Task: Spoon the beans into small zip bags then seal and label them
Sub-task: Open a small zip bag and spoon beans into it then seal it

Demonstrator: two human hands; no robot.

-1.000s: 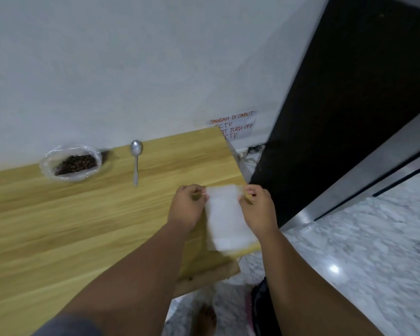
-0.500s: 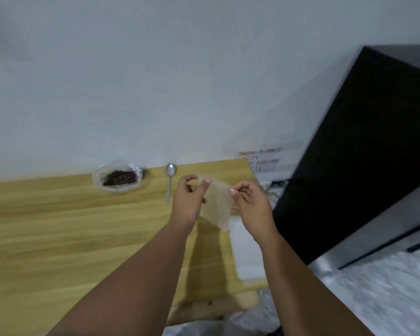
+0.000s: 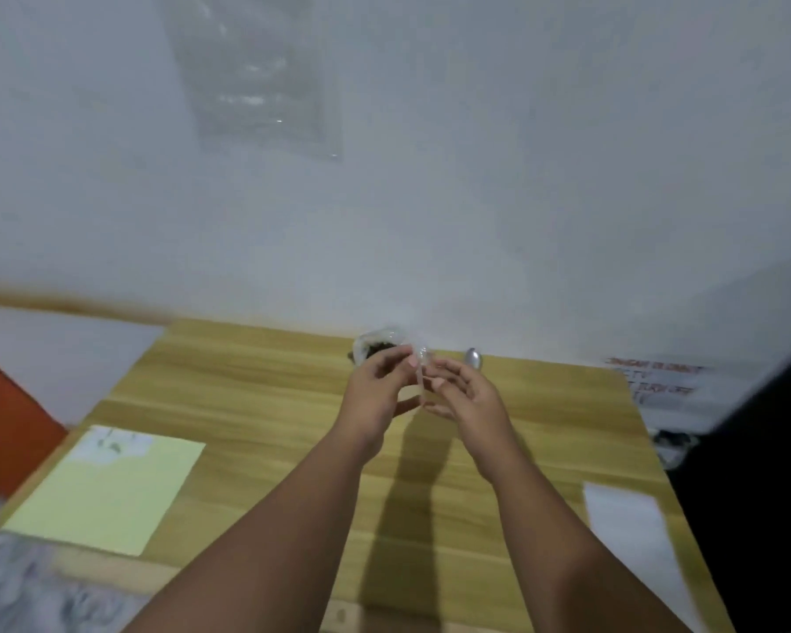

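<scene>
Both hands are raised over the table [image 3: 256, 404], close together, with a small clear bag [image 3: 423, 374] between them. The bag shows almost edge-on, as a thin upright translucent strip held in the air above the tabletop. The left hand [image 3: 375, 395] curves its fingers and thumb toward it, forefinger near the top edge and thumb lower down. The right hand [image 3: 469, 399] meets it from the other side, fingertips bent in at the strip. The 2 hands appear to pinch the bag, though blur hides the exact contact.

Behind the left hand, by the wall, the beans [image 3: 377, 345] sit in clear plastic, partly hidden by the fingers. The spoon [image 3: 472, 358] lies just right of them, with only its bowl showing past the right hand. A pale yellow sheet [image 3: 106, 491] lies at the table's near left and a white stack [image 3: 626, 532] at its near right edge. A sign [image 3: 658, 381] with red lettering, too blurred to read, is on the wall at the right.
</scene>
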